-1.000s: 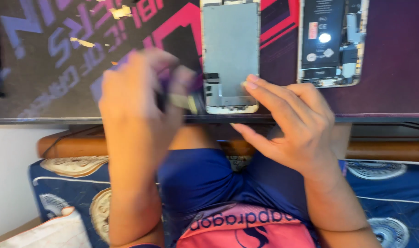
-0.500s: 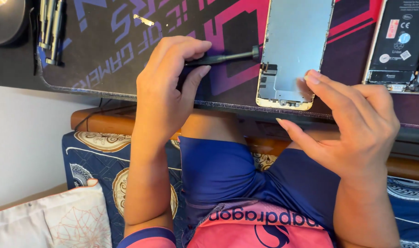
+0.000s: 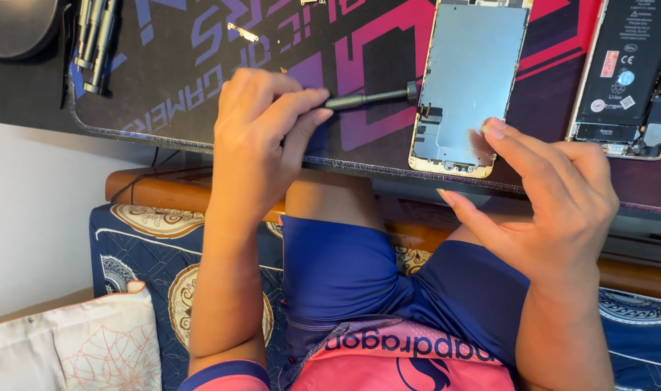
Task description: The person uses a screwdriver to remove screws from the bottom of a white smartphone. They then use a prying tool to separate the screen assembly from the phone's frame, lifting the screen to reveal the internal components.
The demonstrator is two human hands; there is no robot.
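Left hand is clenched around a black screwdriver, thumb and fingers pinching the handle, shaft running out to the right so the tip meets the left edge of the screen panel. Right hand grasps nothing: fingers spread and loosely curled, the index fingertip touching the panel's lower right corner, seemingly steadying it. The panel lies back-side up on the mat, metal shield showing, between the two hands and just ahead of them, its lower edge near the mat's front border. Judging by looks, the panel is light, thin and stiff but fragile; glass underneath would crack if flexed, and small connectors sit on the left edge near the tip, so it is best held by the long frame edges or pressed flat at a corner, not lifted by one end. The driver looks light, rigid, with a slim handle that could roll; a pinch near the handle suits it. Beyond the right hand lies an opened phone body with battery showing, apart from the panel. Far past the left hand, tools lie at the mat's corner. Small loose metal parts lie on the mat ahead of the left hand.
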